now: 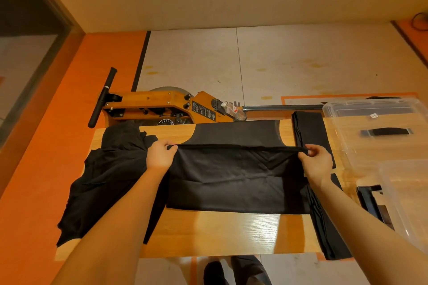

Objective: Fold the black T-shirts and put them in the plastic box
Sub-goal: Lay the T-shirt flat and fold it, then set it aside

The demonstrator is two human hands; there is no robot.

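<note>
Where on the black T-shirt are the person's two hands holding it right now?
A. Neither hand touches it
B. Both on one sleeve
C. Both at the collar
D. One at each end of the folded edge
D. The left hand and the right hand each pinch one end of the raised folded edge of the black T-shirt, spread on the wooden table.
</note>
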